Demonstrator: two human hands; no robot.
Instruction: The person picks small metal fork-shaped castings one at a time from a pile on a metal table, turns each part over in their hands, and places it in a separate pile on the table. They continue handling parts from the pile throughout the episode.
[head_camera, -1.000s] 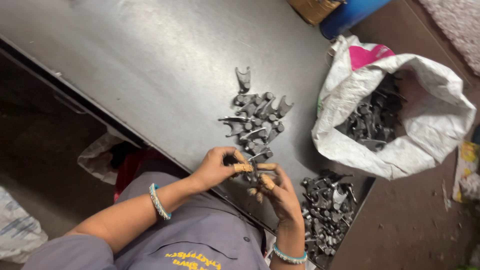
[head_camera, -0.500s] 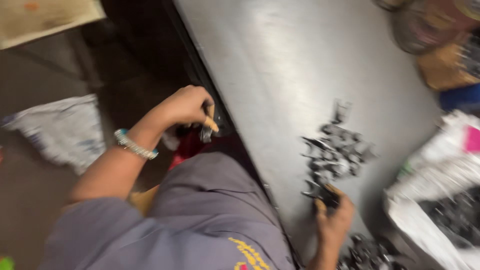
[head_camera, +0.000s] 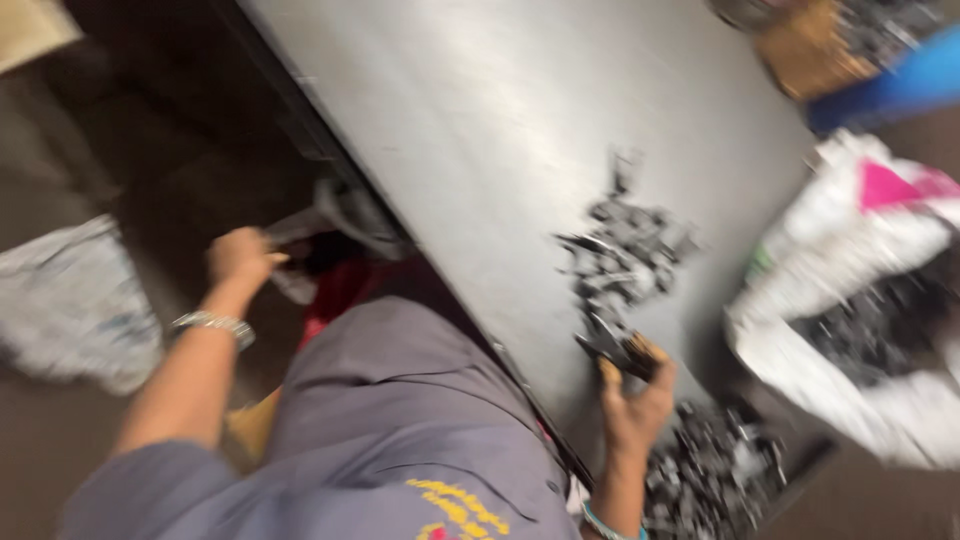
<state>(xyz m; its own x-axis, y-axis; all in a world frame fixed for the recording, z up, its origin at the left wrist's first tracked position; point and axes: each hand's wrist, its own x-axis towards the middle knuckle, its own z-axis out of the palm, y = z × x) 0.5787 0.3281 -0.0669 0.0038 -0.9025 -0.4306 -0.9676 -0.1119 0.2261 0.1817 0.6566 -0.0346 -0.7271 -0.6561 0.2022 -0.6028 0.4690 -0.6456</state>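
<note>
From the head camera, the picture is blurry; the right hand (head_camera: 635, 395) pinches a small dark metal part (head_camera: 618, 350) at the near edge of the grey worktop (head_camera: 480, 130), just beside a pile of parts (head_camera: 625, 255); the left hand (head_camera: 238, 255) is curled down below the edge, and I cannot tell what it holds; the smooth worktop could let the lumpy, shiny bits slide off; a soft white sack (head_camera: 860, 260) sits close.
</note>
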